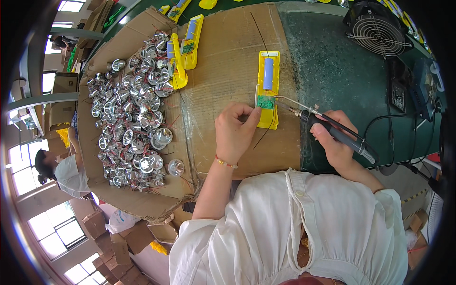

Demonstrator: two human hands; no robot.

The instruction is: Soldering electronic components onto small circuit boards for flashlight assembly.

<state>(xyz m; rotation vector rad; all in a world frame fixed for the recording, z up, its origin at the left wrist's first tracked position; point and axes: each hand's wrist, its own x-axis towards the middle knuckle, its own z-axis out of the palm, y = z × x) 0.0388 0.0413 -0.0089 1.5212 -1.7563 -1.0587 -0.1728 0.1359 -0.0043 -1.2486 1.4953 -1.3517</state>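
Note:
A yellow plastic housing [267, 121] lies on the cardboard in front of me, with a blue cylindrical battery [268, 73] and a small green circuit board [266, 102] in it. Dark thin wires stick out past its far and near ends. My right hand [332, 135] grips a soldering iron [342, 137] with a thin metal feed tube [294, 101] alongside; both tips are at the board's right edge. At the board's left edge, my left hand [237, 126] has thumb and forefinger pinched together. Whatever is between those fingertips is too small to make out.
Left of the work, a cardboard box [128, 209] holds many shiny reflector cups [137, 118] with red wires. Yellow housings with batteries [191, 47] rest by its edge. A black fan [377, 33] stands far right, near a blue device [422, 88] and cables. Another person [71, 171] is at left.

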